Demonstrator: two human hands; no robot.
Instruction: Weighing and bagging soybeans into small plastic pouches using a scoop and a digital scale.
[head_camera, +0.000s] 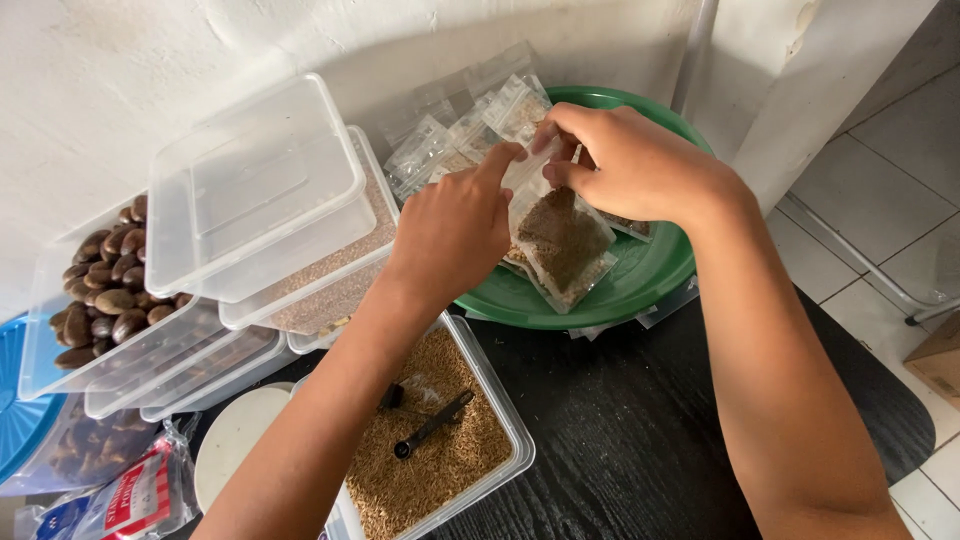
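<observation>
Item: small clear bag (560, 240) of brown seed, which I see pinched at its top edge between both hands over the green basin (640, 280) at the desk's back edge. Left hand (455, 225): fingertips clamped on the bag's mouth. Right hand (625, 160): thumb and fingers gripping the same edge. Near front edge: open tub (500, 400) of grain with a black scoop (432, 425). Left edge: stacked lidded tubs (250, 200).
</observation>
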